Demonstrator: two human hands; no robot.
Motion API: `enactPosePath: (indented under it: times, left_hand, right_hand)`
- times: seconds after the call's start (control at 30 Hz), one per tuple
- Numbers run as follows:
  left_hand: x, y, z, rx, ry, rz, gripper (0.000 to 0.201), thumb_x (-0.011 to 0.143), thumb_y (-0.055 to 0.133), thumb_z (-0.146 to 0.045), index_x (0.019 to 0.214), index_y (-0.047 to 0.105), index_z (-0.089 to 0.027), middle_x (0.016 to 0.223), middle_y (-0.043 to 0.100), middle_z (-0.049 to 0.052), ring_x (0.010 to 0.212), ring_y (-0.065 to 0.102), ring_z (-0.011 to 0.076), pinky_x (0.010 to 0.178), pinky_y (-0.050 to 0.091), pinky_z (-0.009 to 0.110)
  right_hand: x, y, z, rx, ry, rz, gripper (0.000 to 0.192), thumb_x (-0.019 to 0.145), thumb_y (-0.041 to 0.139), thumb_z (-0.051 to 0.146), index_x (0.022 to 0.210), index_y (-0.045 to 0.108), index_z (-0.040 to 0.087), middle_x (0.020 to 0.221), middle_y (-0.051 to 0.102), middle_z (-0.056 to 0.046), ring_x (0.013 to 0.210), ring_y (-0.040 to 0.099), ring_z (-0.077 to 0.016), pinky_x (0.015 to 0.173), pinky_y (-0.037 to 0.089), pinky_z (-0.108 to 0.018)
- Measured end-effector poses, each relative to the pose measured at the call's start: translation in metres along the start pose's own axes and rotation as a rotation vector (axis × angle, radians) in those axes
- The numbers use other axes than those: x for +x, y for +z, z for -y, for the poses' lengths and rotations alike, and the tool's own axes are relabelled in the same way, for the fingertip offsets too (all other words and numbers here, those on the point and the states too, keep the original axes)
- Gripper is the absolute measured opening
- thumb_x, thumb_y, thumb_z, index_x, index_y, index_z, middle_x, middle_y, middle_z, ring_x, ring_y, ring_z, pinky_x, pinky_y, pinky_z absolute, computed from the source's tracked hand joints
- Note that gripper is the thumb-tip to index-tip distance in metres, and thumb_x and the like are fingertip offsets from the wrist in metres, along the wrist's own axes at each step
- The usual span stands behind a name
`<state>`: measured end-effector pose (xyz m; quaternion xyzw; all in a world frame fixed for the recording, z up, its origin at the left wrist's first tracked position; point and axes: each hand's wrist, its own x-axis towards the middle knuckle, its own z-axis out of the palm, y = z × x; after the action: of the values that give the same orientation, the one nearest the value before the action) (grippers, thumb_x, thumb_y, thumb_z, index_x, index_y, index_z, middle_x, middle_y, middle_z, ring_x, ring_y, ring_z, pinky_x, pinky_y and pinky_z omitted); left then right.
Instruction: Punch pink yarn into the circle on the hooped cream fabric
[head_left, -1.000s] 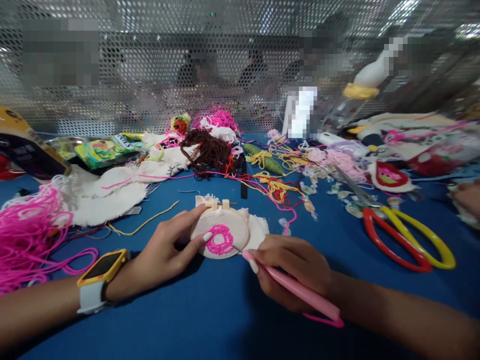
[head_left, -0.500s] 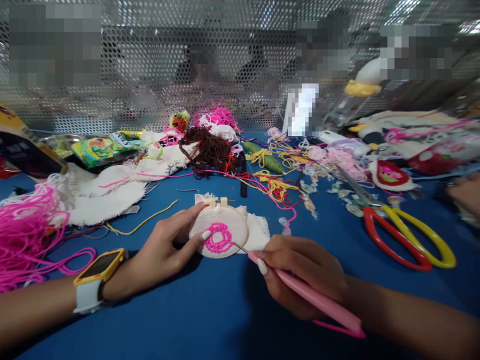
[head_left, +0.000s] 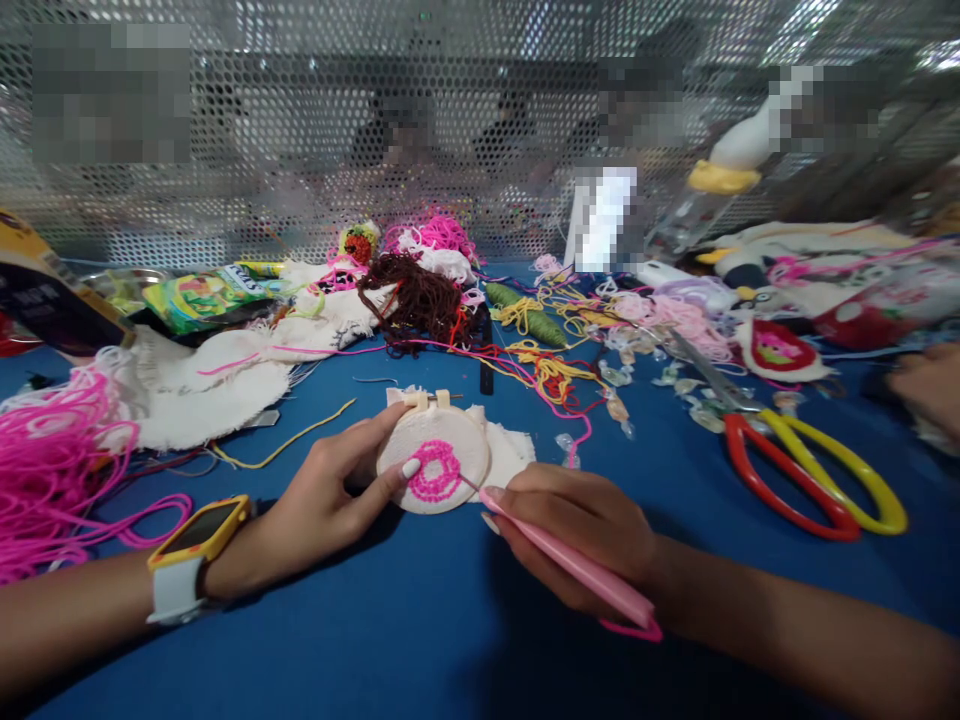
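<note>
A small round embroidery hoop point(head_left: 450, 425) with cream cloth and a pink stitched ring point(head_left: 433, 471) lies on the blue table point(head_left: 420, 640). My left hand point(head_left: 322, 500) grips the hoop at its left rim, thumb on the cloth; a yellow watch point(head_left: 199, 530) is on that wrist. My right hand point(head_left: 581, 530) holds a pink punch needle pen point(head_left: 570, 562), its metal tip touching the pink ring's right side.
Red and yellow scissors point(head_left: 810, 470) lie to the right. Loose pink yarn point(head_left: 52, 450) is piled at the left, cream cloth pieces point(head_left: 217, 385) behind it, tangled brown, yellow and pink threads point(head_left: 480, 310) beyond the hoop. Another person's hand point(head_left: 926, 385) shows at the right edge.
My right hand pulled the pen back a little, then pushed it forward again so the tip meets the pink ring. The left hand and hoop barely moved.
</note>
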<state>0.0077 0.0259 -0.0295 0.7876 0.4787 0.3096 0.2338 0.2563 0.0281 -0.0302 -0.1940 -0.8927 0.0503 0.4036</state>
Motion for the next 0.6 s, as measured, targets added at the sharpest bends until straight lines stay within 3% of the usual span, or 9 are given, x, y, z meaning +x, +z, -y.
enactPosePath:
  times: [0.17, 0.3, 0.43, 0.6]
  left_hand:
    - [0.0, 0.001, 0.002, -0.041, -0.034, 0.011, 0.054, 0.089, 0.051, -0.031, 0.139, 0.036, -0.018, 0.101, 0.062, 0.004, 0.075, 0.053, 0.0114, 0.069, 0.046, 0.021]
    - [-0.001, 0.001, 0.002, -0.001, 0.013, -0.007, 0.053, 0.089, 0.051, -0.027, 0.139, 0.037, -0.018, 0.082, 0.057, -0.001, 0.064, 0.046, 0.0084, 0.059, 0.041, 0.017]
    - [-0.001, 0.001, 0.002, 0.001, -0.01, -0.015, 0.053, 0.088, 0.051, -0.027, 0.138, 0.037, -0.017, 0.061, 0.036, -0.007, 0.051, 0.03, 0.0067, 0.045, 0.027, 0.015]
    - [0.0, 0.002, 0.002, -0.009, -0.02, -0.015, 0.052, 0.088, 0.05, -0.029, 0.137, 0.039, -0.016, 0.066, 0.043, -0.006, 0.053, 0.032, 0.0071, 0.048, 0.031, 0.016]
  right_hand:
    - [-0.007, -0.001, -0.007, 0.063, 0.011, 0.093, 0.018, 0.083, 0.057, 0.01, 0.101, 0.056, 0.013, 0.084, 0.062, -0.006, 0.072, 0.059, -0.013, 0.063, 0.049, -0.023]
    - [-0.007, 0.004, -0.012, 0.086, 0.014, 0.213, 0.018, 0.086, 0.051, 0.01, 0.103, 0.055, 0.014, 0.086, 0.062, -0.008, 0.075, 0.058, -0.0141, 0.063, 0.049, -0.025]
    - [0.001, 0.004, -0.006, 0.098, 0.0, 0.058, 0.017, 0.081, 0.051, 0.004, 0.095, 0.054, 0.012, 0.071, 0.063, -0.006, 0.064, 0.057, -0.0125, 0.058, 0.048, -0.023]
    - [0.007, -0.007, 0.003, 0.115, 0.066, -0.017, 0.016, 0.076, 0.05, 0.003, 0.085, 0.052, 0.015, 0.062, 0.059, -0.003, 0.054, 0.054, -0.0106, 0.051, 0.045, -0.021]
